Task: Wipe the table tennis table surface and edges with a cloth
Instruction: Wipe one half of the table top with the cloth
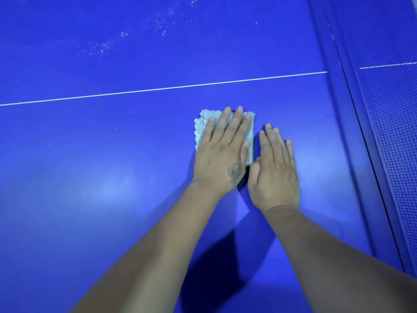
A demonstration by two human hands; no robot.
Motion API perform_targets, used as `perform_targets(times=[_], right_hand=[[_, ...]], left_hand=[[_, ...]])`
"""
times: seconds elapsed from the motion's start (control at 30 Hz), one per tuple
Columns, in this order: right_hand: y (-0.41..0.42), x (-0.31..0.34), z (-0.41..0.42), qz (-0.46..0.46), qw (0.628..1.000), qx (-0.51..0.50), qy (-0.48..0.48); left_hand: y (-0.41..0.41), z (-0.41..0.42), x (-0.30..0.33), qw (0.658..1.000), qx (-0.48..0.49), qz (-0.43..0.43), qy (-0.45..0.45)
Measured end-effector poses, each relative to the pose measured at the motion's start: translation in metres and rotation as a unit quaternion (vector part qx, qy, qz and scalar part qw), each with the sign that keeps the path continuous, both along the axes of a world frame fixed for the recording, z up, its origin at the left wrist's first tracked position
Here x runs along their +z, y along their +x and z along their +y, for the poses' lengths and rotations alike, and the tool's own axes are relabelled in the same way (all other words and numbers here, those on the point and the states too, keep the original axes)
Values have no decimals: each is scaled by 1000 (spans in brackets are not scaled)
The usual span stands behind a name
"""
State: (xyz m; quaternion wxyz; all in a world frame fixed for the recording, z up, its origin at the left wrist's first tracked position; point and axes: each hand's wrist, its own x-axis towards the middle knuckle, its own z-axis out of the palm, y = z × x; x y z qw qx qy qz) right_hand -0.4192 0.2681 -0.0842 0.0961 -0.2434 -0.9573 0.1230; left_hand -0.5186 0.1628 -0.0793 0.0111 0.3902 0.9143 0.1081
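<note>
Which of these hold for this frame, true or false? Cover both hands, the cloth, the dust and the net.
1. The left hand lies flat on the cloth with straight fingers. True.
2. The right hand grips a corner of the cloth. False: it rests flat on the bare table beside the cloth.
3. White specks lie on the table beyond the white line. True.
4. The cloth lies across the white line. False: it sits on the near side, apart from the line.
5. The net runs along the left of the view. False: it is on the right.
</note>
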Motion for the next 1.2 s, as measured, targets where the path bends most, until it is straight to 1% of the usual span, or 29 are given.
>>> perform_targets(times=[0.17,0.33,0.43,0.5,0.57,0.63,0.7,0.8,0.87,1.0,1.07,1.13,1.2], right_hand=[[0,0,-2,5,1000,1,2],[1,-1,0,4,1000,2,-2],[2,-1,1,-4,1000,-1,-2],[3,0,0,-5,1000,-4,-6],[3,2,0,-5,1000,-5,-7],[1,3,-1,-4,1000,-3,-8],[1,3,-3,-4,1000,-6,-8],[2,3,-4,2,1000,-4,-5],[1,6,-6,1,1000,-1,0],[-1,10,-12,-15,1000,-16,19],[-8,18,-28,5,1000,-8,12],[-17,26,-56,37,999,30,-4],[-24,26,-89,25,997,72,-11]], left_hand=[[12,-73,4,999,39,-9,-2],[-25,-138,7,990,142,-21,-1],[-68,-146,4,979,200,-28,-13],[-98,-138,3,968,249,-41,-12],[-121,-122,2,960,276,-41,-11],[-135,-103,1,962,271,-38,-9],[-137,-85,0,971,237,-33,-9],[-116,-70,-1,985,171,-7,-15],[-92,-70,-1,991,132,8,-2],[-33,-98,2,995,101,4,-3],[-3,-121,7,995,98,-6,-1],[22,-147,10,995,96,-23,-1],[36,-175,10,993,109,-35,-10]])
